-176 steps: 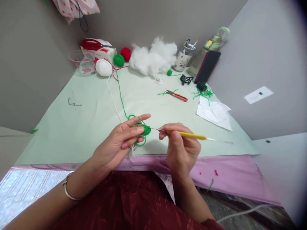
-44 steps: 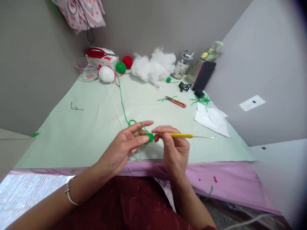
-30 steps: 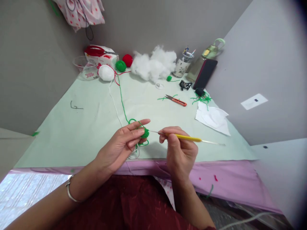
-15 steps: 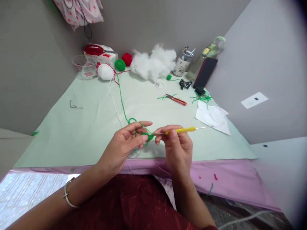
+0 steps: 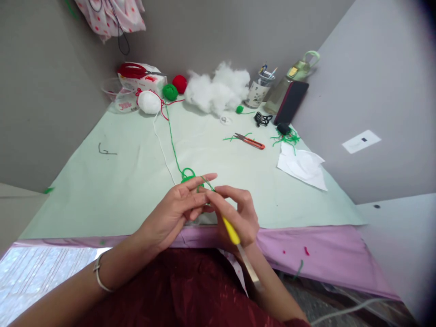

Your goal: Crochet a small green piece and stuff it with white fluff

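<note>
Roughly ctr in the head view, L hand (image 5: 177, 206) pinches the green work (image 5: 212, 188), mostly hidden by fingers, above the mint cloth's (image 5: 136, 190) near edge; its index sticks out w/ yarn (image 5: 173, 143) over it. R hand (image 5: 241, 213) grips the hook (image 5: 231, 230), fingertips right by the L's. Prob. best: even yarn tension, light pinch, hook drawn gently so strands don't split. Textures: thin twisted yarn, smooth yellow handle w/ metal shaft; behind, cloudlike fluff (image 5: 218, 88).

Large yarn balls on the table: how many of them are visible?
3: the white ball before the printed pack, the green ball to its right, the red ball beside the green. The white fluff may hide more.
</note>
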A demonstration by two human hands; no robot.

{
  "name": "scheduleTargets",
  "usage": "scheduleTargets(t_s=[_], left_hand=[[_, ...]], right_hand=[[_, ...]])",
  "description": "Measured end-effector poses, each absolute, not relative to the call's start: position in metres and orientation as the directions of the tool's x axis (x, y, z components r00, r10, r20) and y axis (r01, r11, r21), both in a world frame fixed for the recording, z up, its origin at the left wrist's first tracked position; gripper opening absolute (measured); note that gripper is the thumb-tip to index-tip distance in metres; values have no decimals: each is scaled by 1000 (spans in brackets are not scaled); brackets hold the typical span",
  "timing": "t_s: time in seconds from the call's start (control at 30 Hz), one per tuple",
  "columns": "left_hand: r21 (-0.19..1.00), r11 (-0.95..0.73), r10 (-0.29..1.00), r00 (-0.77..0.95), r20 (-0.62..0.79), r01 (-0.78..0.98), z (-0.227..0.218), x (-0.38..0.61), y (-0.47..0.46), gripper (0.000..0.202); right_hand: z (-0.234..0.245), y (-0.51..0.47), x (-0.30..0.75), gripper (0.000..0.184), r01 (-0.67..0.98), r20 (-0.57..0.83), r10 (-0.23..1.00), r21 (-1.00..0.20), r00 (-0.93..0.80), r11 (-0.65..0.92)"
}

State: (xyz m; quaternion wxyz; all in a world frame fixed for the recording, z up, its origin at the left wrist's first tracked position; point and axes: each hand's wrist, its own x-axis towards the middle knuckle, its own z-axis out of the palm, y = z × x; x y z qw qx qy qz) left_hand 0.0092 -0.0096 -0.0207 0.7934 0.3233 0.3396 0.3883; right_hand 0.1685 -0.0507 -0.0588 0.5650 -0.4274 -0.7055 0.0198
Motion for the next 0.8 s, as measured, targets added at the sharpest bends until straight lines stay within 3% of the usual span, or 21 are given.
scheduleTargets(t_s=[0.07, 0.13, 0.23, 0.3, 0.4, 0.5, 0.57, 0.67, 0.73, 0.8], left_hand=[[707, 563, 792, 523, -314, -428, -20, 7, -6, 33], [714, 538, 812, 503, -296, -448, -19, 6, -4, 33], [810, 427, 859, 461, -224, -402, -19, 6, -6, 38], [878, 328, 893, 418, -167, -350, -21, 7, -8, 37], [912, 242, 930, 346, -120, -332, -26, 11, -11, 35], [851, 359, 898, 389, -203, -384, -27, 14, -10, 39], [766, 484, 840, 469, -273, -422, -26, 14, -6, 38], [678, 560, 807, 501, -314, -477, -22, 12, -1, 35], [698, 528, 830, 468, -304, -484, -21, 11, -1, 35], [772, 458, 860, 440, -259, -441, -22, 11, -3, 35]], right_hand=[[-53, -48, 168, 35, 398, 702, 697, -687, 145, 608], [-47, -45, 169, 27, 186, 576, 776, -818, 259, 545], [-42, -40, 169, 20, 36, 495, 830, -863, 259, 503], [-42, -39, 168, 18, 81, 503, 836, -863, 218, 498], [-45, -42, 165, 23, 277, 594, 784, -795, 180, 539], [-49, -46, 164, 34, 528, 762, 641, -582, 90, 618], [-49, -46, 166, 35, 565, 801, 595, -521, 64, 640], [-46, -42, 171, 26, 345, 679, 701, -725, 217, 596], [-44, -39, 173, 21, 105, 525, 802, -849, 287, 518], [-44, -37, 174, 18, -44, 431, 862, -888, 267, 457]])
